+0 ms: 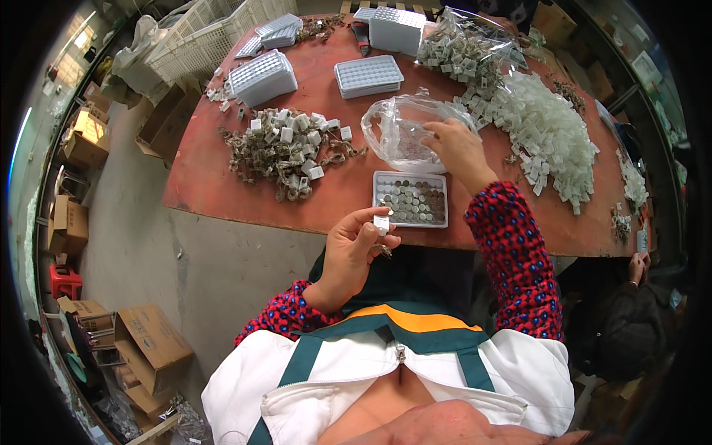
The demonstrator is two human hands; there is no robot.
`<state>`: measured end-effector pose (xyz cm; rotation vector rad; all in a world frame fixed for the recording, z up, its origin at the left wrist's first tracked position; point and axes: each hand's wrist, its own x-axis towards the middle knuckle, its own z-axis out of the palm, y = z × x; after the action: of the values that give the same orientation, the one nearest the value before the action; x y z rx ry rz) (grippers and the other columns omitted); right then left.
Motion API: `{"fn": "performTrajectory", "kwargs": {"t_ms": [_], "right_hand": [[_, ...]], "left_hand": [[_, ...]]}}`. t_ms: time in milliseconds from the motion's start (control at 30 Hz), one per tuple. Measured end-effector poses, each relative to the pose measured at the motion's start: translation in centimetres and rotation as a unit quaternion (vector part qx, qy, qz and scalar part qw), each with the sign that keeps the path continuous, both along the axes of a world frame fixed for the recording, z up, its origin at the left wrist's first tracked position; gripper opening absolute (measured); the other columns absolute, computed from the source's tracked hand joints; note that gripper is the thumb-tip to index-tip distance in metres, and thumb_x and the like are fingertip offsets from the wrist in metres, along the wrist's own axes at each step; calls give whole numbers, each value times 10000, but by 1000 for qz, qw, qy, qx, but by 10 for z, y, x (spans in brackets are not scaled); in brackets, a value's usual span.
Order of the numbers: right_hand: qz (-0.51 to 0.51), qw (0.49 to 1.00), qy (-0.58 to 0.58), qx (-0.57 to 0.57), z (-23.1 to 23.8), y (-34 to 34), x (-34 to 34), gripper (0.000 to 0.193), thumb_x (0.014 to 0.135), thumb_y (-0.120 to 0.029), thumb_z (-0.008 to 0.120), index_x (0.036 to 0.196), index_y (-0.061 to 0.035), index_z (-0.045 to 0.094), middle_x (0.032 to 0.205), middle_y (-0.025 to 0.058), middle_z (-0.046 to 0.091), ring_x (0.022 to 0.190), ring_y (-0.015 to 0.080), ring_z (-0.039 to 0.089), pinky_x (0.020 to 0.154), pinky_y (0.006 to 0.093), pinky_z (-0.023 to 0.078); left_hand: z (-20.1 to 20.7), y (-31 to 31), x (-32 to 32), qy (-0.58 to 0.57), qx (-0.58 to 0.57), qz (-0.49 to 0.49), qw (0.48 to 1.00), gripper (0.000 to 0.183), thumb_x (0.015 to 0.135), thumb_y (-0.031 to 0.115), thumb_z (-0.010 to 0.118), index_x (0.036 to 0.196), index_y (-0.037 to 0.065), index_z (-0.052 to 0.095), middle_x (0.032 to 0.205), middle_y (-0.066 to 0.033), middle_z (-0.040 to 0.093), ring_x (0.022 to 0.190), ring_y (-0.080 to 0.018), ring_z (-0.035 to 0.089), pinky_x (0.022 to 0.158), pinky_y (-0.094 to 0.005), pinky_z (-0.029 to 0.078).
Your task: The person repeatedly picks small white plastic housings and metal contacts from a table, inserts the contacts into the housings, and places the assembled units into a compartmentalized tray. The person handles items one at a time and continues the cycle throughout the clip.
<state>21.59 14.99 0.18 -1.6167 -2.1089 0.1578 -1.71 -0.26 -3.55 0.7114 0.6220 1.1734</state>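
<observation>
My left hand point(351, 254) is closed round a small white plastic case point(381, 225) with a dark bit trailing below it. This hand is just in front of a white tray point(443, 222) at the table's near edge, which holds many small silvery discs point(415, 202). Farther off, my right hand point(461, 152) reaches over an open clear plastic bag point(389, 141). Its thumb and fingers are drawn together at the bag's right side; what is between them, if anything, is too small to make out. The bag seems to contain small clear pieces.
On the red table point(208, 178) lie a heap of white cases with brown leads point(285, 152) and a large translucent plastic heap point(549, 133). White trays point(368, 76) stand behind, near a filled clear bag point(463, 55). Another person's hand point(638, 267) shows at right.
</observation>
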Motion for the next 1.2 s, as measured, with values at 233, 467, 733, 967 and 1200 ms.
{"fn": "performTrajectory", "kwargs": {"t_ms": [233, 467, 733, 967, 1200], "right_hand": [[30, 998, 1, -62, -30, 18, 7, 161, 857, -187, 725, 998, -114, 749, 992, 105, 685, 928, 293, 675, 792, 406, 532], [59, 900, 386, -195, -22, 17, 21, 95, 952, -89, 674, 984, -2, 695, 898, 10, 711, 772, 84, 640, 695, 268, 518], [32, 893, 414, -173, -19, 10, 21, 161, 964, -133, 673, 1053, -3, 702, 878, 28, 710, 760, 82, 648, 667, 241, 518], [134, 801, 541, -220, 19, -90, -20, 132, 970, -55, 654, 1058, 40, 681, 902, 38, 707, 853, 99, 667, 759, 253, 552], [167, 940, 295, 50, 32, -137, -45, 77, 900, 12, 684, 977, 7, 691, 991, 117, 660, 870, 234, 692, 721, 324, 572]], "left_hand": [[6, 2, -3, -33, -21, -4, 999, 412, 1016, 174, 614, 1396, 39, 530, 1250, -146, 654, 969, -180, 719, 813, -263, 582], [11, 11, -7, -66, -82, -25, 994, 372, 1055, 210, 539, 1391, 50, 539, 1249, -165, 664, 1007, -188, 713, 723, -231, 557], [13, 11, -5, -77, -88, -18, 993, 336, 1055, 216, 545, 1349, 57, 580, 1184, -111, 694, 966, -180, 719, 774, -267, 574], [8, 15, -5, -134, -89, -50, 986, 362, 1031, 193, 574, 1360, 43, 559, 1189, -135, 687, 971, -212, 722, 826, -322, 594], [10, 9, 1, -110, -60, -74, 989, 334, 1004, 163, 625, 1304, 15, 615, 1141, -124, 698, 920, -177, 709, 760, -268, 580]]}}
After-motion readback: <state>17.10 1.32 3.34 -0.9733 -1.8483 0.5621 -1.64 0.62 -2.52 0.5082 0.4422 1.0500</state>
